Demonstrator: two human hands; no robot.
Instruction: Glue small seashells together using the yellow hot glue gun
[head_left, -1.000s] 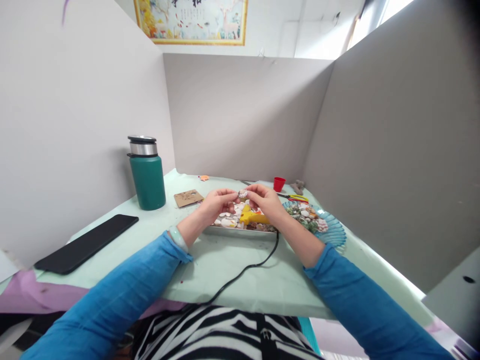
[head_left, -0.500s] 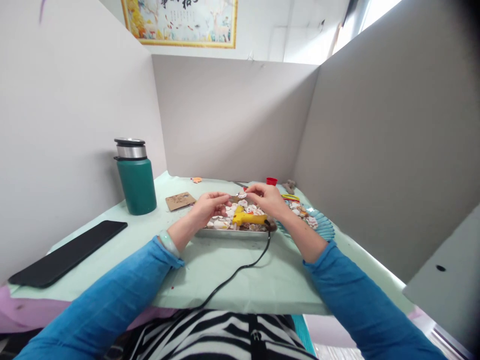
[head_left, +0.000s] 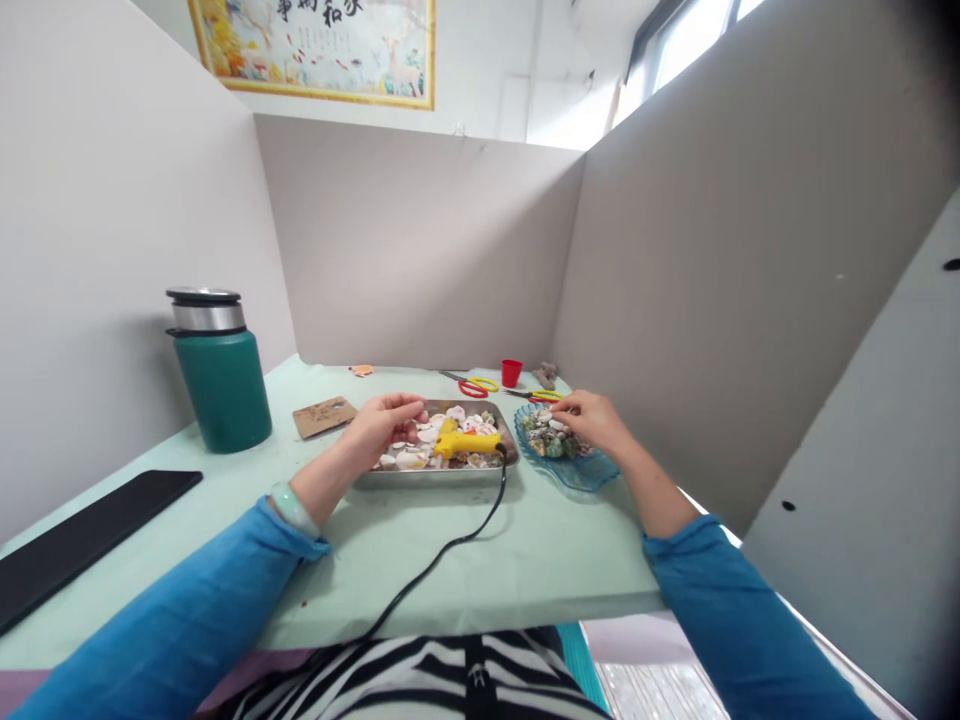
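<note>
My left hand (head_left: pixel 384 422) hovers over the left end of a metal tray (head_left: pixel 427 478) full of pale shells, its fingers curled and pinched on something small I cannot make out. A yellow glue gun (head_left: pixel 463 443) lies across the tray with its black cord (head_left: pixel 420 580) running toward me. My right hand (head_left: pixel 589 417) reaches into a blue glass dish (head_left: pixel 581 470) of mixed shells, its fingertips bent down among them.
A green flask (head_left: pixel 217 375) stands at the left and a black flat slab (head_left: pixel 79 540) lies near the left edge. A brown card (head_left: pixel 324 416), scissors (head_left: pixel 474 384) and a red cup (head_left: pixel 511 372) lie behind the tray. Grey partitions wall three sides.
My hands, joined over the tray a second ago, have parted. My right hand has moved right into the blue dish; my left stays over the tray. The view has swung right.
</note>
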